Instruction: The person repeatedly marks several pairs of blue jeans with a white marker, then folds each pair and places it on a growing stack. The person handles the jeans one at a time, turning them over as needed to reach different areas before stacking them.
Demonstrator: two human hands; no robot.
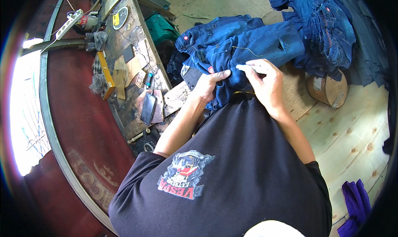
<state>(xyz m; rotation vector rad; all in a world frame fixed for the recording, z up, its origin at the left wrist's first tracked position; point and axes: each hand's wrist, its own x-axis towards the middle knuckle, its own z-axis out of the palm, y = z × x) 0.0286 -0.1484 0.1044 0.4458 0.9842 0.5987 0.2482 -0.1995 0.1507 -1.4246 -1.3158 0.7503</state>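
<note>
A pair of blue denim jeans (265,42) lies across my lap and reaches away from me, with a frayed hole in one leg. My left hand (211,83) grips the bunched upper part of the jeans, its thumb stretched along the top of the cloth. Between the thumb and fingers of my right hand (265,81) is a small pale chalk-like piece (240,67), its tip at the denim just right of the left thumb. A loose pale thread (251,51) lies on the cloth beyond. The fingers of the left hand are partly hidden under the fabric.
To the left stands a worn wooden workbench (137,42) with a phone (148,108), a yellow-edged box (103,75) and scraps. A green crate (159,27) is beside it. More denim garments (321,29) are piled at the right over a round wooden drum (327,89). Purple cloth (355,204) lies lower right.
</note>
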